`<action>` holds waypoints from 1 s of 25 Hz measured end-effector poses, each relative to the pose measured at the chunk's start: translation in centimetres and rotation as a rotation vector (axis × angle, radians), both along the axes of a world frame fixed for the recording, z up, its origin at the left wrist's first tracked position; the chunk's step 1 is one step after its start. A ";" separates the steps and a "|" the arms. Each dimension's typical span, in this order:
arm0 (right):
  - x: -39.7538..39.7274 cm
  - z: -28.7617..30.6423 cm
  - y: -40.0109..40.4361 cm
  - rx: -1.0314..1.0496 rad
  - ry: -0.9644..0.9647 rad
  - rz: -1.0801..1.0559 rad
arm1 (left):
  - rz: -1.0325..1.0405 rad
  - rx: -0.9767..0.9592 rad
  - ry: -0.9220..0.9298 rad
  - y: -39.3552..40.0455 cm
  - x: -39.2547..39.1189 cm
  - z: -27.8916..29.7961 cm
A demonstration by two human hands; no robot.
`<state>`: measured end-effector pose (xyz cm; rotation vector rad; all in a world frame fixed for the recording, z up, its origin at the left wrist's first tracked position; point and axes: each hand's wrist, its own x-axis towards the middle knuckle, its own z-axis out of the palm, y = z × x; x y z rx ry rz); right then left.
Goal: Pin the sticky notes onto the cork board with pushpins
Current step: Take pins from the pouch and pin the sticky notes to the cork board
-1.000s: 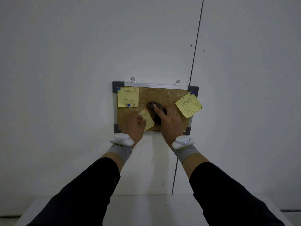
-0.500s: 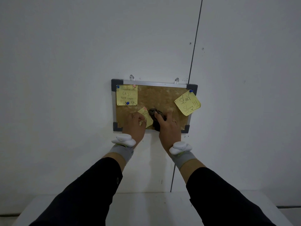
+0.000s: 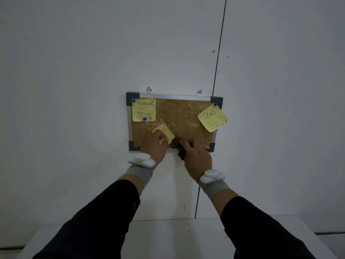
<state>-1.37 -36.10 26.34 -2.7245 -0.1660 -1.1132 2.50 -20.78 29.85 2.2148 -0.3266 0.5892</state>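
My cork board (image 3: 179, 116) hangs on the white wall (image 3: 74, 71) from two small hooks, and everything else sits around it. In its top left corner a yellow note (image 3: 143, 109) lies flat and square, held by a blue pin (image 3: 133, 100) at its upper left corner, a pink pin (image 3: 152, 99) at its upper right and another blue pin (image 3: 144, 119) near its bottom edge. In the board's top right corner a second note (image 3: 212, 117) reading "Stay Strong!!!" hangs tilted from a single blue pin (image 3: 216, 104), its right corner reaching past the frame.

Low on the board, left of centre, a third note (image 3: 165, 132) sits tilted with a pink pin (image 3: 164, 125) at its top corner. My left hand (image 3: 156, 144) presses on this note, fingers curled down over its lower half, so most of it is covered. My right hand (image 3: 196, 156) is at the board's bottom edge, just right of that note, fingers closed around a dark object (image 3: 180, 146) that I cannot identify; part of it pokes out below the frame. Both my wrists carry a grey band with a white device on top, and my sleeves are black. Below the board a white surface (image 3: 177, 238) runs along the foot of the wall.
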 end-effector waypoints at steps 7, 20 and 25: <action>2.1 5.8 0.6 0.145 -0.207 -0.084 | 0.043 -0.010 -0.134 1.3 -0.2 0.4; 0.4 -0.4 0.4 0.030 0.026 -0.141 | 0.075 -0.045 -0.056 2.0 0.0 -0.9; -0.5 -1.1 0.2 0.046 0.084 -0.157 | 0.030 -0.015 -0.054 1.8 -0.5 -0.8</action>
